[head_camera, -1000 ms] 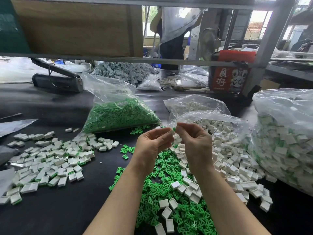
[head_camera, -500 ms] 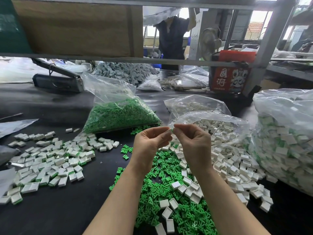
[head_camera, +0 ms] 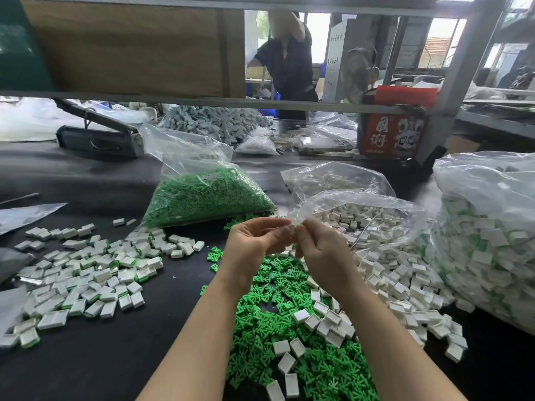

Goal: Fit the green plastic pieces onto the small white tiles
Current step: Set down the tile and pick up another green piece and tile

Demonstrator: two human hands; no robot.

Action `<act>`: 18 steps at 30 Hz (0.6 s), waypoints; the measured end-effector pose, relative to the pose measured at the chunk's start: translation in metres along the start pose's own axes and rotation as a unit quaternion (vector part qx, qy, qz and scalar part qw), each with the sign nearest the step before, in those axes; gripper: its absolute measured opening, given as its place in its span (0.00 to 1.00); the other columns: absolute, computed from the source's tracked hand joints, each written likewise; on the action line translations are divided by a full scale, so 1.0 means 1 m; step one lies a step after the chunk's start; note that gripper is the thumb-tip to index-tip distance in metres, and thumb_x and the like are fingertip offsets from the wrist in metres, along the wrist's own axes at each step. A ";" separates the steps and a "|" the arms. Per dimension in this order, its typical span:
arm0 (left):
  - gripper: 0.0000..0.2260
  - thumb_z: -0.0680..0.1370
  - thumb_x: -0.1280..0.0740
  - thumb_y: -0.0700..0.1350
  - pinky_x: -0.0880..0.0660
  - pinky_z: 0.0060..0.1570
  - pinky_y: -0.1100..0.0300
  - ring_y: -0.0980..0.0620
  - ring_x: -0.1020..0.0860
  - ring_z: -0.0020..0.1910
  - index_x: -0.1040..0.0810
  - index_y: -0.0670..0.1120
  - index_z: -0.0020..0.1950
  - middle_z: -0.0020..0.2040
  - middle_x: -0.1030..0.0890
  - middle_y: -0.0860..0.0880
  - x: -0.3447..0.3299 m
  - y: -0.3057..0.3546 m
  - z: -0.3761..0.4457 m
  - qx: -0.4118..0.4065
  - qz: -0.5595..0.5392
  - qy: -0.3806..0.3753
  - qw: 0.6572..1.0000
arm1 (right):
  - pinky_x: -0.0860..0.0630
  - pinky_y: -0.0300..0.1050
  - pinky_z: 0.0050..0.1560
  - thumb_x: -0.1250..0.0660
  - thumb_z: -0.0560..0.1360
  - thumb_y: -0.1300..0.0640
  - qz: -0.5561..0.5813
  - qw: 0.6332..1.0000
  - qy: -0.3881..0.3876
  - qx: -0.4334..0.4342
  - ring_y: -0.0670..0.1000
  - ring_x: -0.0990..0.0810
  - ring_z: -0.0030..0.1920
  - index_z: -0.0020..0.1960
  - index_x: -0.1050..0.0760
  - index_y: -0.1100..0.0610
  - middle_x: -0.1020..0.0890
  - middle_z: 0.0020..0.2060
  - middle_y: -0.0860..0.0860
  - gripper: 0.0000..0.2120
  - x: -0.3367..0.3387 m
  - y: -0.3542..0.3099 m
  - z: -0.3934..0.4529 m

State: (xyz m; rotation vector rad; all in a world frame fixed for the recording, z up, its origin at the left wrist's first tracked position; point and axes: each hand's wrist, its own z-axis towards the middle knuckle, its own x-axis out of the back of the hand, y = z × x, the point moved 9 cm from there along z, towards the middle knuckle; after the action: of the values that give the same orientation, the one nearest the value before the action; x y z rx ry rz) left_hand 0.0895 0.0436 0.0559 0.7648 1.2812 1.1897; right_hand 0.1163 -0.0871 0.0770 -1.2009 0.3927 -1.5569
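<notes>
My left hand (head_camera: 254,241) and my right hand (head_camera: 321,250) meet fingertip to fingertip above the table, pinching a small white tile (head_camera: 291,228) between them. Most of the tile is hidden by my fingers; whether a green piece is in it I cannot tell. Below my hands lies a heap of loose green plastic pieces (head_camera: 283,342) mixed with empty white tiles (head_camera: 327,319). More white tiles (head_camera: 385,273) spill from an open clear bag at the right. A spread of tiles with green edges (head_camera: 86,279) lies at the left.
A clear bag of green pieces (head_camera: 202,195) lies behind my hands. A big bag of tiles (head_camera: 489,241) stands at the right edge. A dark metal device (head_camera: 98,140), a red box (head_camera: 393,134) and shelf frame posts stand at the back. A person stands beyond the shelf.
My hands stay together at the same spot, with small finger shifts on the tile. The person behind the shelf has moved.
</notes>
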 end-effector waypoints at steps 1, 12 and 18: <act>0.08 0.66 0.25 0.43 0.21 0.40 0.62 0.49 0.15 0.40 0.13 0.47 0.44 0.43 0.14 0.42 0.001 -0.001 0.000 0.004 0.002 0.001 1.000 | 0.31 0.53 0.33 0.40 0.82 0.55 -0.016 1.000 -0.003 0.003 0.50 0.27 0.29 0.41 0.26 0.57 0.22 0.30 0.52 0.12 -0.001 0.000 0.000; 0.07 0.66 0.24 0.43 0.20 0.39 0.62 0.49 0.16 0.37 0.13 0.47 0.43 0.39 0.14 0.41 0.002 0.006 0.000 -0.027 0.054 -0.006 0.998 | 0.38 0.47 0.32 0.41 0.82 0.61 0.127 0.989 -0.060 -0.039 0.48 0.35 0.30 0.35 0.30 0.52 0.31 0.28 0.48 0.17 -0.010 0.001 -0.002; 0.07 0.66 0.24 0.42 0.21 0.40 0.63 0.48 0.16 0.38 0.13 0.45 0.43 0.40 0.15 0.41 0.002 0.005 0.000 -0.023 0.075 -0.023 0.997 | 0.38 0.42 0.29 0.41 0.82 0.62 0.129 0.984 -0.119 -0.043 0.46 0.36 0.28 0.36 0.29 0.54 0.32 0.27 0.46 0.15 -0.015 0.003 -0.005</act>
State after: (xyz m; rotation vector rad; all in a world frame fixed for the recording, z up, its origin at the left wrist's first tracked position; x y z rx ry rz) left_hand 0.0881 0.0473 0.0599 0.8603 1.1716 1.3098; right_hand 0.1128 -0.0767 0.0651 -1.3284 0.4420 -1.1708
